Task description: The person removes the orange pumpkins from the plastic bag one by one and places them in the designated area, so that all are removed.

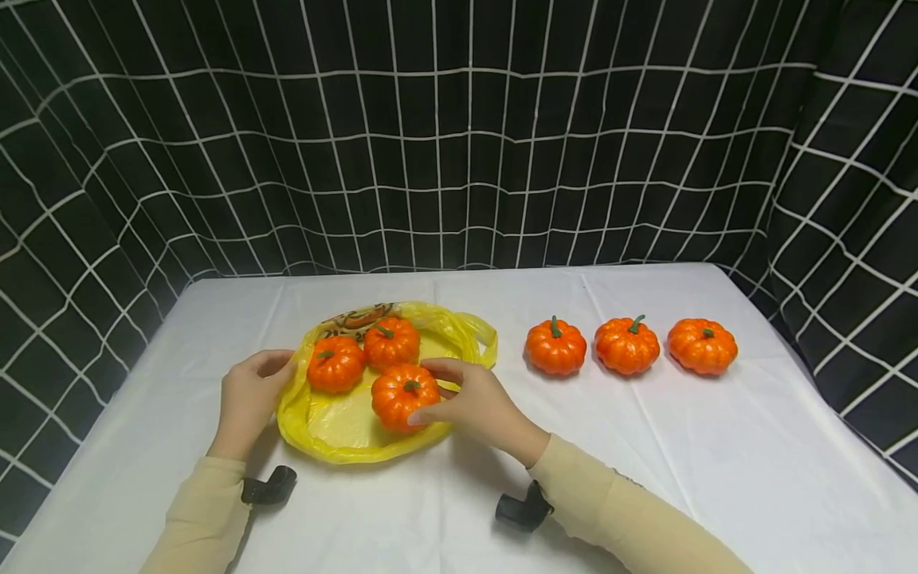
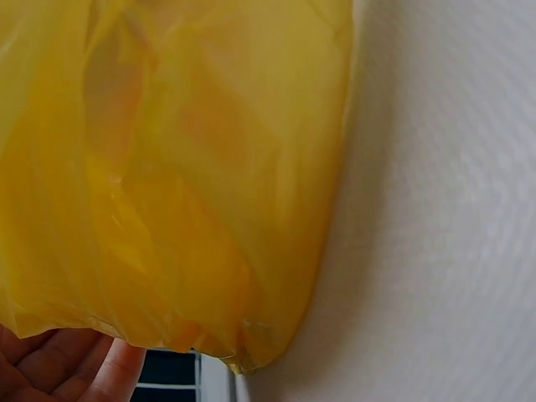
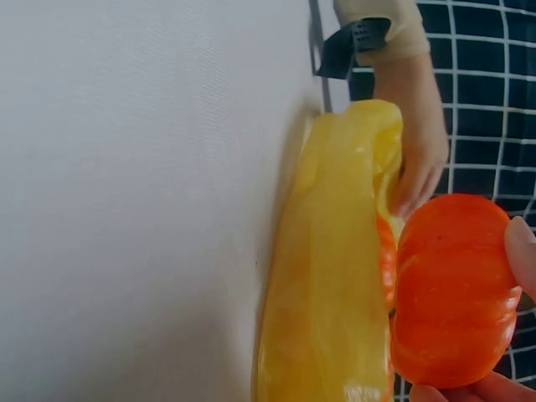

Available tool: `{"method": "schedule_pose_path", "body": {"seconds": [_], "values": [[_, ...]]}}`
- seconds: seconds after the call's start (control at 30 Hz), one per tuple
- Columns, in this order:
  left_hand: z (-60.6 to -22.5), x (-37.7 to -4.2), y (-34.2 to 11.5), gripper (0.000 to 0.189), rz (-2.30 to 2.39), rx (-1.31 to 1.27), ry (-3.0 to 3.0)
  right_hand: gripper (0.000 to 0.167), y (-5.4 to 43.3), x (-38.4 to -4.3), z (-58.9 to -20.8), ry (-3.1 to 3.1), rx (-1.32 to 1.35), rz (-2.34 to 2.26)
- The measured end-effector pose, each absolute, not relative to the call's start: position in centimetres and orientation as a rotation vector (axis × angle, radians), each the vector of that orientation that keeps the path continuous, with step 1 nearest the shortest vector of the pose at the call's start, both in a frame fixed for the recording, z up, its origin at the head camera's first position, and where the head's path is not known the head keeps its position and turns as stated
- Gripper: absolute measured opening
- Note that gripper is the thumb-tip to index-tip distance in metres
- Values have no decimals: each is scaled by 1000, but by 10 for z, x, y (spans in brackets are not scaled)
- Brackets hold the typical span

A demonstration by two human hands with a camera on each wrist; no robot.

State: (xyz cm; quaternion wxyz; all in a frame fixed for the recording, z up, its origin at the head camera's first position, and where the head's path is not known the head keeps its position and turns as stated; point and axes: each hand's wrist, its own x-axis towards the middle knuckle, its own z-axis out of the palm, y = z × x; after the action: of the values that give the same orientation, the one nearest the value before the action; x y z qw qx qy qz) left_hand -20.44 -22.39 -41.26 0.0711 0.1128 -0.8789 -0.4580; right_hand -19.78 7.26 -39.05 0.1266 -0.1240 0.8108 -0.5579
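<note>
A black backdrop (image 1: 459,143) with a white grid stands past the far edge of the table (image 1: 717,478). On the table, left of centre, lies a yellow bag (image 1: 344,434), mouth up; its thin plastic looks light, limp and easily torn, so the rim wants a gentle hold. The left hand (image 1: 251,395) pinches that rim at its left side. The right hand (image 1: 480,399) grips a pumpkin (image 1: 398,396) from its right — thumb on the near side, fingers beyond — above the near part of the bag's mouth. Two more pumpkins (image 1: 335,365) sit inside the bag, toward left and far; three others (image 1: 627,347) stand in a row on the right. They look light and stiff, with a glossy skin that may slip; the ribbed sides should give the surest hold. The green stem (image 1: 412,386) seems too short to lift by.
</note>
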Motion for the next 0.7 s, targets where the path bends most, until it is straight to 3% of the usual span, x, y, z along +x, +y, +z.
{"method": "schedule_pose_path", "body": {"seconds": [0.7], "values": [[-417,-205,-226,36,-1371,338,-2637,69,145,-184,-382,2450,-370,-1636]]}}
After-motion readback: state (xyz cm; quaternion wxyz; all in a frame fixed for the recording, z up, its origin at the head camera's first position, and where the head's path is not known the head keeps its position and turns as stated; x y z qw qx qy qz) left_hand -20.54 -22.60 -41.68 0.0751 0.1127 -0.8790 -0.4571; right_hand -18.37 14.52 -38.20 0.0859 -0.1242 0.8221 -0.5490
